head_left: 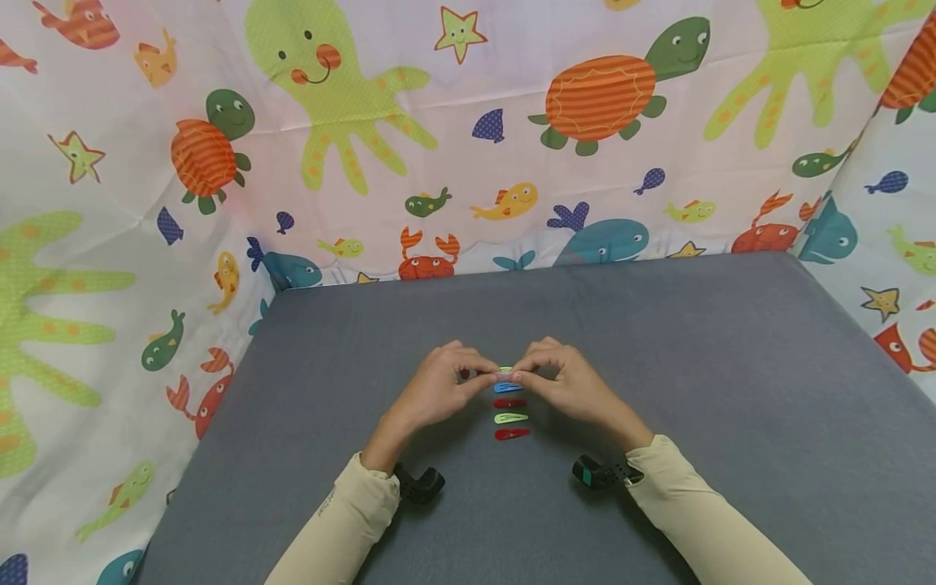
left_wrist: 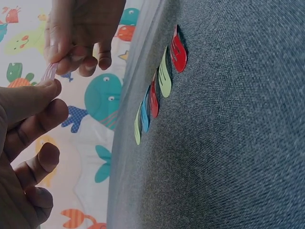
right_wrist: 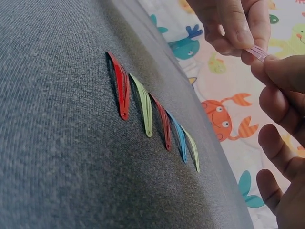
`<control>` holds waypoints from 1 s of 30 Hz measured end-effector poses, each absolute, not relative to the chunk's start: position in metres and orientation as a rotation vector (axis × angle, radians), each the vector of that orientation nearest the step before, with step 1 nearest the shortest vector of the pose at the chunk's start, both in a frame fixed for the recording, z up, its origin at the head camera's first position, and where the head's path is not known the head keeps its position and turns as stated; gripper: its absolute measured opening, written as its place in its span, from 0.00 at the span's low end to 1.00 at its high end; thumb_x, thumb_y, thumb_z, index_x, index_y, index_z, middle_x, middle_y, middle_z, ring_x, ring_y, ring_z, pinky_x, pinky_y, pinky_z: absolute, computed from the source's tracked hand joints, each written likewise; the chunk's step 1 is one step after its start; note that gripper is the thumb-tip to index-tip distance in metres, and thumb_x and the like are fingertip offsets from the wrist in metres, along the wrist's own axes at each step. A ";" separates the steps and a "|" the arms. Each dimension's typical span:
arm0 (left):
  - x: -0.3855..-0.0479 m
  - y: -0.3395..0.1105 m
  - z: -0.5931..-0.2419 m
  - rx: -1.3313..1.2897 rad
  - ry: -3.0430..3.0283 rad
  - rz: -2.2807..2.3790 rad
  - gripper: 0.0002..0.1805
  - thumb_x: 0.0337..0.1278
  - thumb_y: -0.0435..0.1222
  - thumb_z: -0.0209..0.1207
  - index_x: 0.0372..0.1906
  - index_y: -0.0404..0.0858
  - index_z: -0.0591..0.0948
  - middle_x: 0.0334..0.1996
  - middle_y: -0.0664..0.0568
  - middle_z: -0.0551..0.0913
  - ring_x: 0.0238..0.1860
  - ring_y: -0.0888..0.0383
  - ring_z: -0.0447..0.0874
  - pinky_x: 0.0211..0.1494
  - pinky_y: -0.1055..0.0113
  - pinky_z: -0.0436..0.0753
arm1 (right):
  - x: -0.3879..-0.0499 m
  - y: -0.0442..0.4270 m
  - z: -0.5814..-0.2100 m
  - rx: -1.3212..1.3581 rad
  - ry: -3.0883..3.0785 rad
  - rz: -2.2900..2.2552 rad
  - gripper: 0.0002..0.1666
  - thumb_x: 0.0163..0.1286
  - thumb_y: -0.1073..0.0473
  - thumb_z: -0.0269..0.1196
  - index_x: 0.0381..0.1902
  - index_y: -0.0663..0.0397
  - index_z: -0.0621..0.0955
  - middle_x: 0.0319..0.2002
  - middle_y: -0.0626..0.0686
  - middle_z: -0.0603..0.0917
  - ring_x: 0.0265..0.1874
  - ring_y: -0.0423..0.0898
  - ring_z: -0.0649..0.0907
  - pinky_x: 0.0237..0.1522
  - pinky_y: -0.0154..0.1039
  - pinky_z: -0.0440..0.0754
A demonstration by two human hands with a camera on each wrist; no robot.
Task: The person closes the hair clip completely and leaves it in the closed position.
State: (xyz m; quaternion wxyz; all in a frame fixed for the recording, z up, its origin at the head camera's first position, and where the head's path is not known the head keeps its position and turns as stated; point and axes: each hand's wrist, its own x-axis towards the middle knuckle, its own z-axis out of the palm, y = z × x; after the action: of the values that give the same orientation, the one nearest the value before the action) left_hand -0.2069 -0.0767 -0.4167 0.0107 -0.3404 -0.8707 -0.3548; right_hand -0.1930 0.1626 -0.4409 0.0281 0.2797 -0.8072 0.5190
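Note:
Between my two hands a pale pink hair clip point(left_wrist: 50, 71) is held up over the table. My left hand point(head_left: 442, 382) pinches one end with thumb and forefinger. The other end is pinched by my right hand point(head_left: 570, 380); in the right wrist view the clip point(right_wrist: 258, 52) spans the small gap between both sets of fingertips. Below lie several snap hair clips in a row: a red one point(head_left: 512, 434), a light green one point(head_left: 510, 418), a darker red one point(head_left: 509, 403), a blue one point(head_left: 508, 388) and another light green one point(right_wrist: 191, 149), partly hidden by the hands in the head view.
A grey cloth-covered table point(head_left: 731, 390) extends around the row on all sides. White fabric with printed sea animals point(head_left: 468, 106) hangs along its back and sides. Each wrist wears a black camera, one by the left sleeve point(head_left: 422, 485) and one by the right point(head_left: 591, 473).

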 end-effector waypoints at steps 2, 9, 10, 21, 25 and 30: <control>-0.207 -0.076 -0.417 -1.057 -2.702 -1.102 0.07 0.66 0.41 0.66 0.44 0.51 0.91 0.33 0.64 0.88 0.33 0.66 0.72 0.39 0.68 0.75 | -0.193 0.163 -0.440 0.839 -2.507 1.622 0.06 0.70 0.60 0.67 0.37 0.52 0.91 0.32 0.44 0.86 0.37 0.43 0.74 0.44 0.52 0.72; -0.207 -0.074 -0.420 -1.044 -2.621 -0.988 0.09 0.63 0.40 0.69 0.47 0.51 0.90 0.30 0.63 0.86 0.34 0.62 0.77 0.40 0.67 0.75 | -0.193 0.163 -0.439 0.770 -2.536 1.680 0.07 0.72 0.58 0.66 0.36 0.52 0.89 0.33 0.47 0.85 0.40 0.43 0.78 0.50 0.50 0.73; -0.207 -0.074 -0.421 -1.039 -2.613 -0.981 0.09 0.62 0.40 0.69 0.47 0.50 0.90 0.30 0.63 0.86 0.34 0.61 0.77 0.41 0.67 0.75 | -0.193 0.163 -0.439 0.766 -2.539 1.685 0.07 0.73 0.58 0.65 0.36 0.52 0.89 0.34 0.47 0.85 0.40 0.44 0.78 0.50 0.49 0.74; -0.205 -0.072 -0.420 -1.048 -2.522 -0.844 0.09 0.57 0.41 0.73 0.42 0.50 0.90 0.27 0.61 0.83 0.33 0.53 0.78 0.40 0.65 0.70 | -0.192 0.161 -0.438 0.744 -2.579 1.725 0.10 0.76 0.59 0.62 0.39 0.57 0.87 0.39 0.53 0.86 0.39 0.45 0.81 0.48 0.48 0.77; -0.206 -0.071 -0.421 -1.062 -2.492 -0.745 0.08 0.57 0.43 0.73 0.42 0.49 0.91 0.26 0.61 0.84 0.31 0.55 0.75 0.39 0.65 0.66 | -0.192 0.161 -0.440 0.744 -2.592 1.728 0.11 0.76 0.58 0.61 0.39 0.59 0.87 0.39 0.52 0.86 0.39 0.44 0.81 0.46 0.46 0.77; -0.206 -0.071 -0.422 -1.060 -2.484 -0.699 0.08 0.56 0.44 0.73 0.40 0.49 0.91 0.26 0.62 0.84 0.30 0.62 0.71 0.37 0.67 0.63 | -0.192 0.161 -0.441 0.739 -2.606 1.722 0.12 0.76 0.58 0.61 0.40 0.60 0.86 0.39 0.52 0.86 0.39 0.44 0.82 0.45 0.44 0.77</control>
State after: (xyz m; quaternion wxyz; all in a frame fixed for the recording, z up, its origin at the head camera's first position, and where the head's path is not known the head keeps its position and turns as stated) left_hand -0.2063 -0.0713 -0.4219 0.1753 -0.3740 -0.8767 -0.2467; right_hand -0.1923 0.1613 -0.4409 -0.0339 0.2302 -0.8114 0.5362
